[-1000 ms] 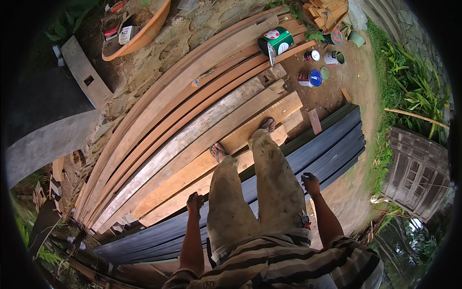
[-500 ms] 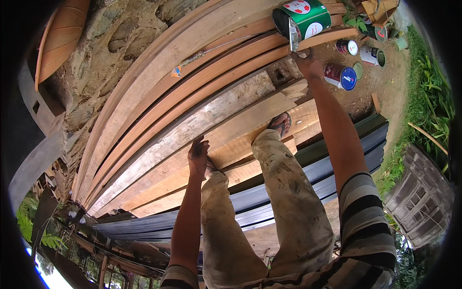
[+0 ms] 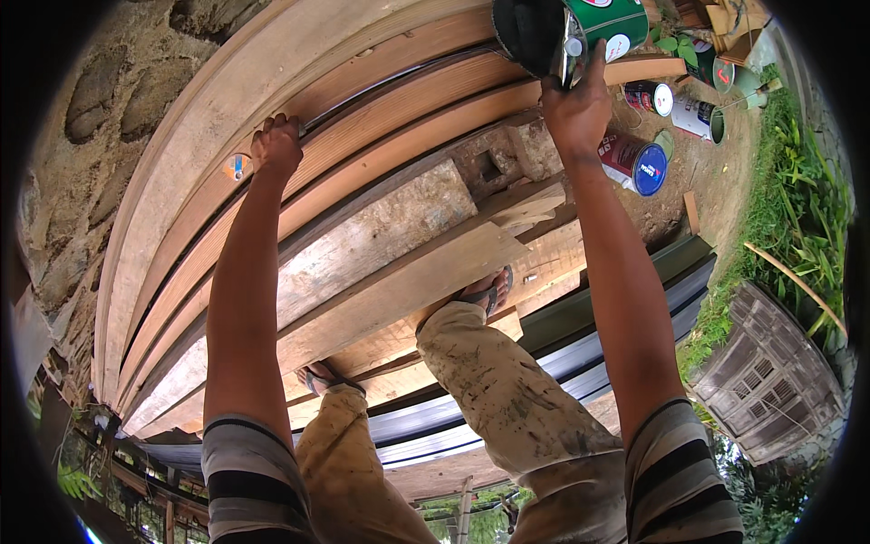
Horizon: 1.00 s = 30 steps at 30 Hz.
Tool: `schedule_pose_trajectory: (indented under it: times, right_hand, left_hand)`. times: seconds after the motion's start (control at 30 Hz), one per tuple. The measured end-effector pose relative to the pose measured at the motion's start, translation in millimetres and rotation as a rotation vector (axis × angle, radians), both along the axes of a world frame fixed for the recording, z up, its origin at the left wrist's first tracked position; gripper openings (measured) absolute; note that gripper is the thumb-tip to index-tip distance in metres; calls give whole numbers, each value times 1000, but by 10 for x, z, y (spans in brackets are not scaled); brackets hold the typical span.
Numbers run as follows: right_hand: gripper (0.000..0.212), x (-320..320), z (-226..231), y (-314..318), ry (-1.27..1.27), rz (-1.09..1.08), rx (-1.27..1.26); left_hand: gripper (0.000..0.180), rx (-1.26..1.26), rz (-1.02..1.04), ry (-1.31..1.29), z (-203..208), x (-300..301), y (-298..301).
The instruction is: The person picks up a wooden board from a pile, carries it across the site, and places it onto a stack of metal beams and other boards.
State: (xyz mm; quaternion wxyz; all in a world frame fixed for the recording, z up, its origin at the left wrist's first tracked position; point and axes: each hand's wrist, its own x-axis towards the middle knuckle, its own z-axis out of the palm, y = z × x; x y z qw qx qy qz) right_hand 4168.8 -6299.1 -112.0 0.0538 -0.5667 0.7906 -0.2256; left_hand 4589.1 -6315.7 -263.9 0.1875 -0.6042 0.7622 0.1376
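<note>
My right hand (image 3: 580, 118) grips the edge of a green can (image 3: 616, 11) with round white and red labels. The can lies tilted, its dark open mouth facing left, and a shiny torn strip of metal (image 3: 571, 54) stands at the rim by my fingers. Over the planks at the left, my left hand (image 3: 276, 147) is closed, fingers curled down on a slender metal rod that they mostly hide. A small blue-and-orange tab (image 3: 237, 166) shows on the wood just beside this hand.
Long wooden planks (image 3: 381, 136) lie side by side, with rough stonework (image 3: 127, 91) beyond. Several paint cans stand or lie at the right, one with a blue lid (image 3: 650, 170). My sandalled feet (image 3: 489, 292) rest on boards, near dark metal sheets (image 3: 580, 363).
My left hand has reached forward from near my knee to the rod on the planks. My right hand has moved up onto the can, whose mouth now shows wider. The view has shifted forward.
</note>
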Motion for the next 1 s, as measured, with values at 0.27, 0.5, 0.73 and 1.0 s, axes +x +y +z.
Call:
schedule_pose_trajectory:
  times: [0.27,0.5,0.73,1.0]
  right_hand:
    - [41,-903,1108,97,-190,-172,-27]
    - [37,-1185,1709,650,-212,-369,-81]
    - [41,-1576,1124,1539,-465,-886,44]
    - [39,-1658,-64,1648,-792,-1232,-190]
  left_hand:
    - [53,74,116,455,2246,-119,60]
    - [70,339,-194,469,4413,-806,-133]
    - [48,34,-726,137,4870,-2296,-587]
    - [33,-19,-1057,165,4139,-3846,-505]
